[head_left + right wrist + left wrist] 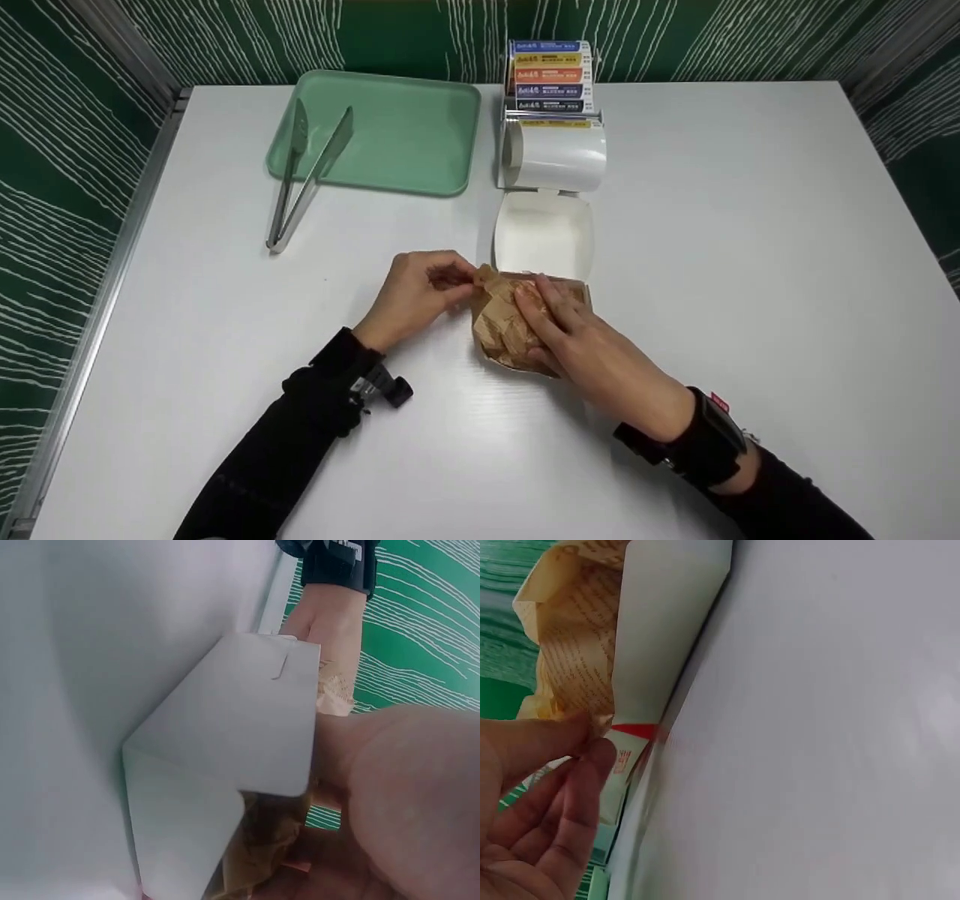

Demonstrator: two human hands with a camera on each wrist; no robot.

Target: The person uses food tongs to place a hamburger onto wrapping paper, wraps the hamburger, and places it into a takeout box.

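Right now: both hands on brown wrap paper inside open white takeaway box, centre of white table.

L hand (416, 296) w/ fingers curled, thumb + fingertips (592, 757) pinching the twisted corner of the brown paper (499, 326) at box's left edge. R hand (592, 349) lies on top of the paper, fingers fairly straight & close together, pressing it down into the box (544, 240); lid flipped open away from the person, inside bare white. Box sits mid-table (750, 262), near the person. Farther back: green tray (405, 142) w/ metal tongs (304, 176) resting half on its rim, half on table; beside it a label-roll dispenser (553, 112) just behind the lid.
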